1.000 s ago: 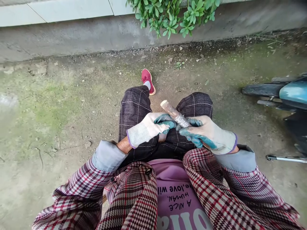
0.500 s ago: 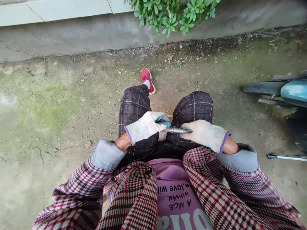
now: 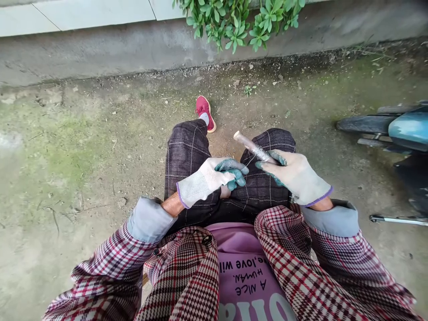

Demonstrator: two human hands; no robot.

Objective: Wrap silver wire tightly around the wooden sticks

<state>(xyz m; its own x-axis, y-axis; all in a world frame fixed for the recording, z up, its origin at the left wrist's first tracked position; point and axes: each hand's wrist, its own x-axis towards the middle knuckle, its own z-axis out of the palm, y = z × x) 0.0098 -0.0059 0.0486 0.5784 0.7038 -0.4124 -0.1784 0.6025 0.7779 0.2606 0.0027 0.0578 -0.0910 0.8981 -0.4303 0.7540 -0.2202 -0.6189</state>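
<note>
My right hand (image 3: 301, 176), in a white glove with a green palm, is closed around one end of a short wooden stick (image 3: 246, 141). The stick slants up and to the left over my knee, its pale cut end sticking out. Silvery wire (image 3: 262, 154) is wound in tight turns about its middle, close to my fingertips. From these turns a thin strand runs down to the fingers of my left hand (image 3: 217, 176), gloved alike, which are curled together and pinch it. The far end of the stick is hidden inside my right hand.
Beyond my legs, a red shoe (image 3: 204, 111) rests on bare earth. A grey wall base (image 3: 117, 51) with a leafy green plant (image 3: 234, 22) runs along the back. At the right stands a blue wheeled vehicle (image 3: 404, 129), with a metal rod (image 3: 397, 219) near it.
The stick has swung from lying level between both hands to slanting up and left in my right hand. My left hand has come off the stick, and the wire strand now shows between them.
</note>
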